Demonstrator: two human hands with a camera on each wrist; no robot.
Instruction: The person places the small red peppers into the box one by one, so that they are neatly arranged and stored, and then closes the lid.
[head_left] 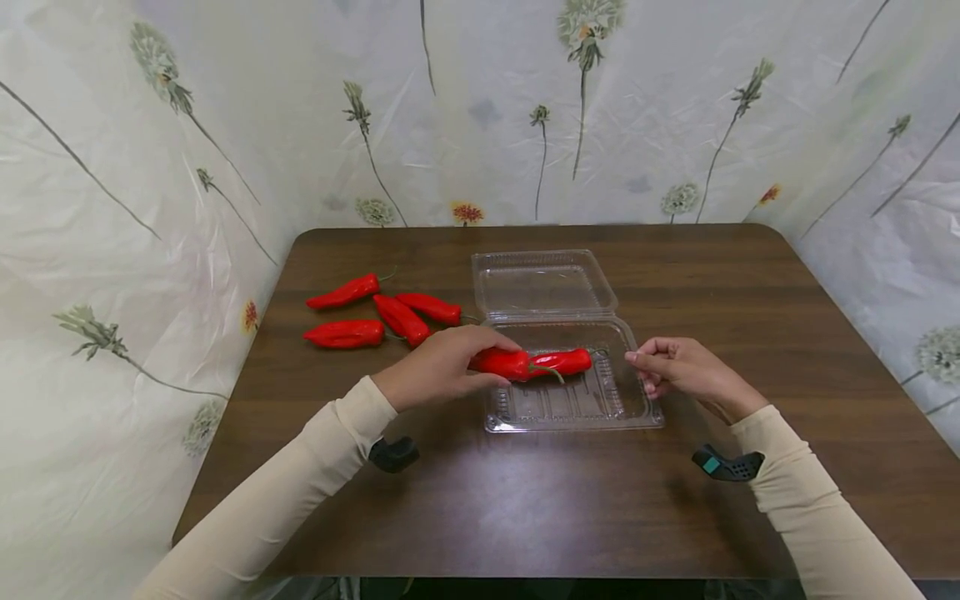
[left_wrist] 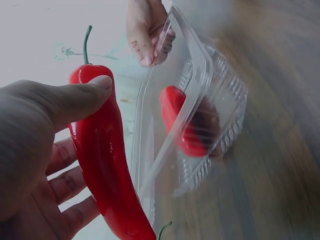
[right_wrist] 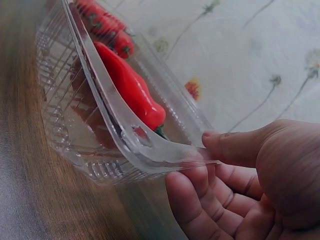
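My left hand [head_left: 452, 367] grips a red chili pepper [left_wrist: 102, 150] between thumb and fingers, above the left side of a clear plastic clamshell box [head_left: 555, 408]. Another red pepper [head_left: 564, 362] lies inside the box's base, partly hidden by the held one in the head view. At the box's right rim, my right hand [head_left: 686, 371] pinches the edge between thumb and fingers, as the right wrist view shows closely. The box's lid [head_left: 543, 283] lies folded back, away from me.
Several more red peppers, among them one pepper [head_left: 345, 334] at the left, lie on the brown wooden table [head_left: 712, 283] left of the box. A flower-patterned sheet [head_left: 465, 125] hangs behind and beside the table.
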